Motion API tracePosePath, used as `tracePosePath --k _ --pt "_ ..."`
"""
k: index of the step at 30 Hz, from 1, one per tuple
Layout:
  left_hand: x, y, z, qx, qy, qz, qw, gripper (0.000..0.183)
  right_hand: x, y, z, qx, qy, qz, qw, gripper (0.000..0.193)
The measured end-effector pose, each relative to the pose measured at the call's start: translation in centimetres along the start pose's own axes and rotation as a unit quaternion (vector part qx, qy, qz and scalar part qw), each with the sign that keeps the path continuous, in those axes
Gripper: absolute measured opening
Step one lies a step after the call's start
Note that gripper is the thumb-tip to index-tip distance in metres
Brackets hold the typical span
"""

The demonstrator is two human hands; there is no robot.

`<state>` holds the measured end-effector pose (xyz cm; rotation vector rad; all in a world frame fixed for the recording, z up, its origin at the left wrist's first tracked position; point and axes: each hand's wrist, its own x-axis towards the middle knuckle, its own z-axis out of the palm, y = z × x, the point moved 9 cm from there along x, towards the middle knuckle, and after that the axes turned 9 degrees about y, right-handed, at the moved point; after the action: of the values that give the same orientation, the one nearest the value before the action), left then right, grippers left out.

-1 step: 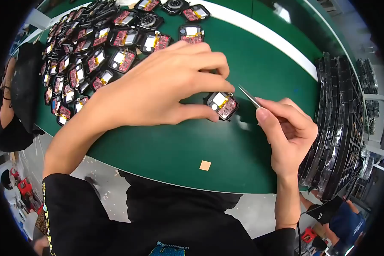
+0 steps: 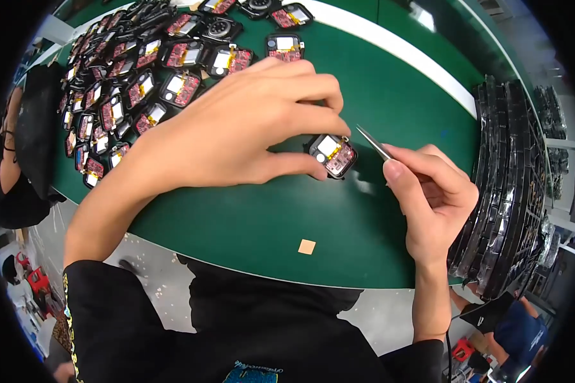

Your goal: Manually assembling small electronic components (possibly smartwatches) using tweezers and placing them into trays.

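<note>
An opened smartwatch body (image 2: 334, 157), its red circuit board, pale battery and yellow tape exposed in a black case, lies on the green table (image 2: 236, 223). My left hand (image 2: 268, 121) reaches over from the left and grips the case between thumb and fingers. In my right hand (image 2: 431, 198), thumb and forefinger pinch a pair of metal tweezers (image 2: 375, 143). The tips point up and left, just right of the watch body and apart from it. Closer to me, a small tan square (image 2: 306, 246) rests on the table.
Many similar opened watch bodies (image 2: 181, 88) crowd the table's left and far left. Stacked black trays (image 2: 501, 185) with clear plastic stand along the right edge. A white strip (image 2: 390, 48) borders the far side. Other people (image 2: 517, 338) are at the left and lower right.
</note>
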<state>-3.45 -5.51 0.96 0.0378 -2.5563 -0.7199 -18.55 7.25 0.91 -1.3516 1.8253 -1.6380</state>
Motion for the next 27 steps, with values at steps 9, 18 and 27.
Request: tracePosePath --k 9,18,27 --pt "0.2 -0.7 0.2 -0.034 0.0 -0.037 0.999 0.052 0.1 0.9 -0.2 -0.032 -0.015 0.008 0.999 0.014" --pt "0.6 -0.6 0.0 -0.027 0.001 -0.033 0.999 0.049 -0.1 -0.3 1.4 -0.133 -0.061 -0.057 0.988 0.015" --pt "0.8 -0.8 0.0 -0.026 0.005 -0.057 0.998 0.051 -0.1 -0.3 1.2 -0.144 -0.046 -0.059 0.987 0.018"
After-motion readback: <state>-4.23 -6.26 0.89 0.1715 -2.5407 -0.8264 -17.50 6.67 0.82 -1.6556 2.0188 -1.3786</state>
